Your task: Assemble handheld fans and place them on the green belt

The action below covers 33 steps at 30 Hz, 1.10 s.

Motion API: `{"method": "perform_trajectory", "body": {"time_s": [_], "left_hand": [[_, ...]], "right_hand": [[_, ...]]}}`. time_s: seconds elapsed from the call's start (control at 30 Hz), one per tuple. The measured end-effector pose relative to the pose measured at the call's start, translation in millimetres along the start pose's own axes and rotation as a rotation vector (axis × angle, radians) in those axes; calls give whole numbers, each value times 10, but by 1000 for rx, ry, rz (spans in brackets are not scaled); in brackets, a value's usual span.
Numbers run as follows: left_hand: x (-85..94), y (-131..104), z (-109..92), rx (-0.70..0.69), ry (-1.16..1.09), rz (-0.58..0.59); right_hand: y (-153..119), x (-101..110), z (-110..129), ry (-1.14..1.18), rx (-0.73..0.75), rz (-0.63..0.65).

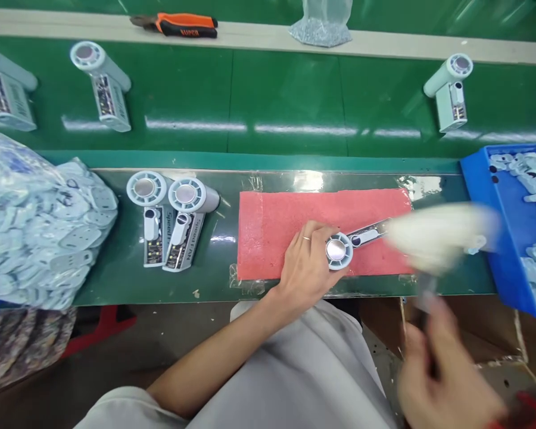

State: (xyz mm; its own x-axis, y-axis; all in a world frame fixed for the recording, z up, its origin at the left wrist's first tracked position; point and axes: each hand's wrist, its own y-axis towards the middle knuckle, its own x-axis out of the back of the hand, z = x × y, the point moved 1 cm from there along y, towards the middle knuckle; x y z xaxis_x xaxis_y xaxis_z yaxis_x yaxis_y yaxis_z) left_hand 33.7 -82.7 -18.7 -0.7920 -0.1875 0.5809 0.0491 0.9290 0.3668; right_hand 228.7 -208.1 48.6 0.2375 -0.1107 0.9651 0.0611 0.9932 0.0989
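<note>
On the red mat point(290, 208), my left hand point(306, 265) is wrapped round the head of a light-blue handheld fan point(337, 251), which lies on its side. The fan's handle points right, its dark inner strip facing up with a small oval piece near the head. My right hand point(446, 369) grips the dark handle of a mallet point(433, 232). Its white head is smeared by motion and overlaps the end of the fan's handle from my view; whether they touch I cannot tell.
Two more fans point(185, 193) lie left of the mat. A bag of light-blue parts point(44, 226) sits far left, and a blue bin point(495, 238) of parts stands right. Beyond, several fans rest on the green surface point(286, 95). Pliers point(183, 25) and a bag of screw-like bits point(320, 30) lie on a ledge.
</note>
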Motion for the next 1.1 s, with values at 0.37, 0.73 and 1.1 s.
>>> {"method": "perform_trajectory", "body": {"time_s": [0.37, 0.73, 1.1], "left_hand": [[-9, 1, 11, 6, -9, 37], [88, 19, -35, -300, 31, -30], [202, -62, -28, -607, 76, 105]], "right_hand": [[119, 45, 159, -78, -4, -256], [273, -55, -136, 59, -281, -146], [1239, -353, -1333, -155, -156, -239]]}}
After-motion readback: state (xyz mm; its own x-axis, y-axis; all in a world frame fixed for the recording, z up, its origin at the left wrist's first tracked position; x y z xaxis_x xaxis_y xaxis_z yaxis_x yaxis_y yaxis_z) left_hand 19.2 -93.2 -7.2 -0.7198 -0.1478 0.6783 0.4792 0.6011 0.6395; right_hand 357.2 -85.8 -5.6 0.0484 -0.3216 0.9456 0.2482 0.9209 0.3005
